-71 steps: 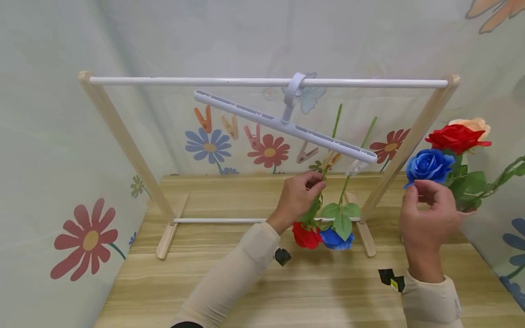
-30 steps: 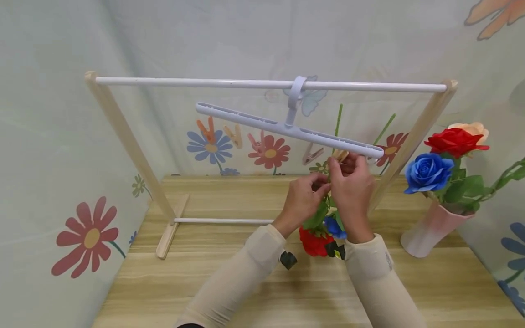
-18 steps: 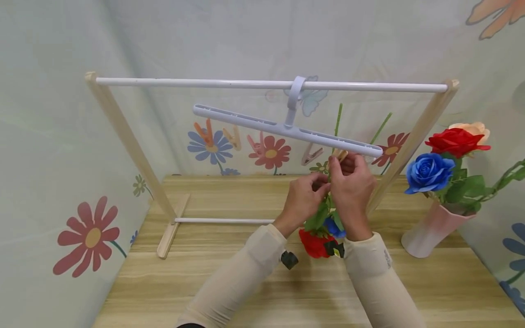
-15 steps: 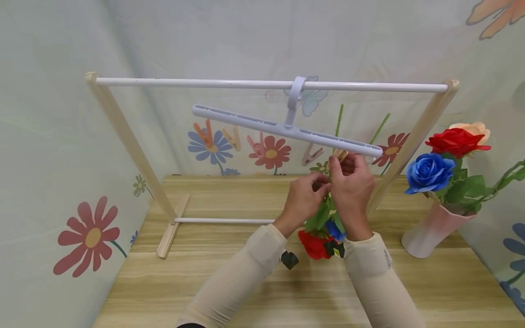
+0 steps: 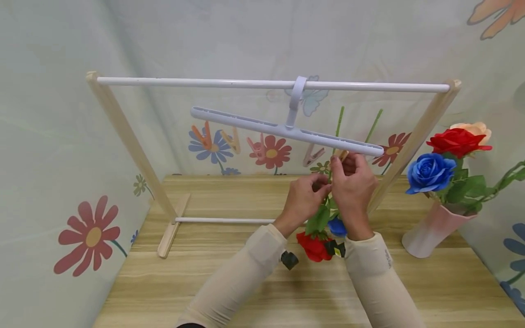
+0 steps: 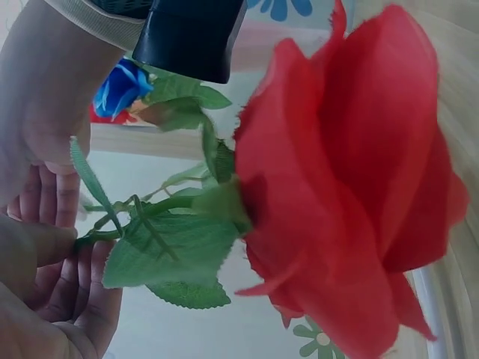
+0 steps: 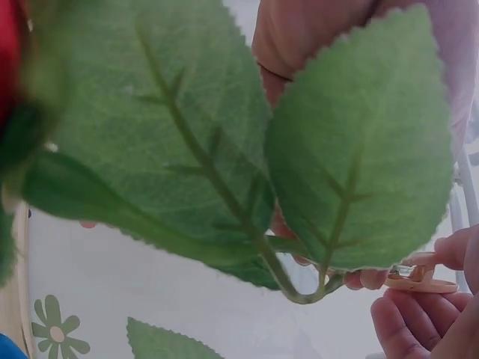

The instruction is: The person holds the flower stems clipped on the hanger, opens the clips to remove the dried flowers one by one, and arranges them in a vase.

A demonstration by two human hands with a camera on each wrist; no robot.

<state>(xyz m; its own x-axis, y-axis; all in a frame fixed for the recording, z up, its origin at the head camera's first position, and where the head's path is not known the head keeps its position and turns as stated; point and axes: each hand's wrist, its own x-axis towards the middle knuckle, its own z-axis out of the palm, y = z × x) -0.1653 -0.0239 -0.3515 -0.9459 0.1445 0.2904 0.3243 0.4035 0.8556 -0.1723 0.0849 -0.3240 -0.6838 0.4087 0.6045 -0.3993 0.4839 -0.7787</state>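
My left hand (image 5: 303, 200) pinches the green stem of an upside-down red rose (image 5: 314, 248) below the right half of a pale clothes hanger (image 5: 287, 131). In the left wrist view the red rose (image 6: 359, 179) fills the right side, its stem between thumb and fingers. Close above, my right hand (image 5: 354, 196) grips a yellow-tan clothes peg (image 5: 343, 156) hanging from the hanger; the right wrist view shows the peg (image 7: 421, 286) between thumb and fingers. Whether its jaws clamp the stem is hidden. A blue rose (image 5: 337, 226) hangs head down behind my right hand, its peg hidden.
The hanger tilts down to the right from a white rail (image 5: 197, 82) on a wooden stand (image 5: 129, 146). Other pegs, including an orange one (image 5: 203, 136), dangle from it. At right stands a pink-white vase (image 5: 434, 228) holding red, blue and peach roses.
My right hand has come left from beside the vase and taken hold of the yellow-tan peg. My left hand stays on the red rose's stem. The hanging blue rose's stem has swung.
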